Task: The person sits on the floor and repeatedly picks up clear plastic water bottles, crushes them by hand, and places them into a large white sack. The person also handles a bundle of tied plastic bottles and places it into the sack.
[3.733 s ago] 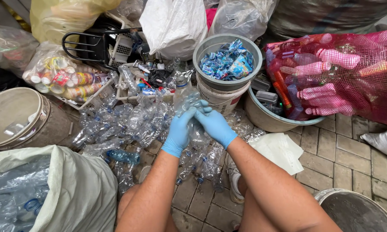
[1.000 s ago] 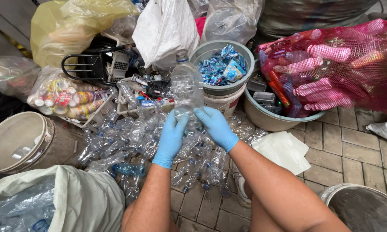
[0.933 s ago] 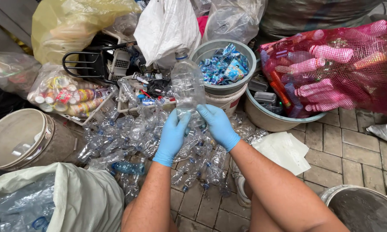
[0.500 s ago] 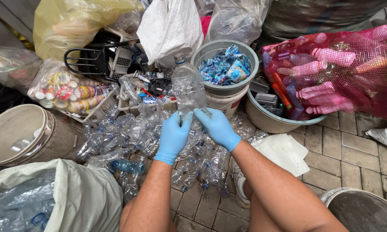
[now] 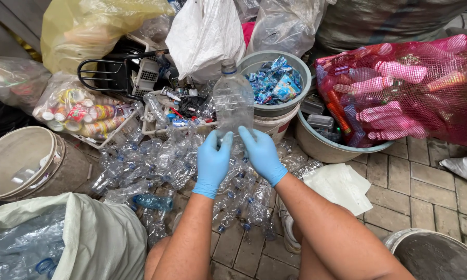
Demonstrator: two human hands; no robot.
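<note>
Both my hands wear blue gloves and together hold a clear plastic bottle [image 5: 232, 101] upright by its lower end. My left hand [image 5: 212, 161] grips its bottom from the left, my right hand [image 5: 261, 153] from the right. The bottle's neck points away from me, with a blue ring and no cap that I can see. Below my hands lies a heap of crushed clear bottles [image 5: 161, 166] on the brick floor.
A grey bucket of blue wrappers [image 5: 276, 82] stands just beyond the bottle. A pink net sack of bottles [image 5: 404, 88] fills a basin at right. An empty bucket [image 5: 23, 163] and a white sack of bottles [image 5: 62, 241] sit at left. Bags are piled behind.
My hands have lifted the clear bottle out of the heap and hold it upright. Over the last second they shifted only slightly on its base.
</note>
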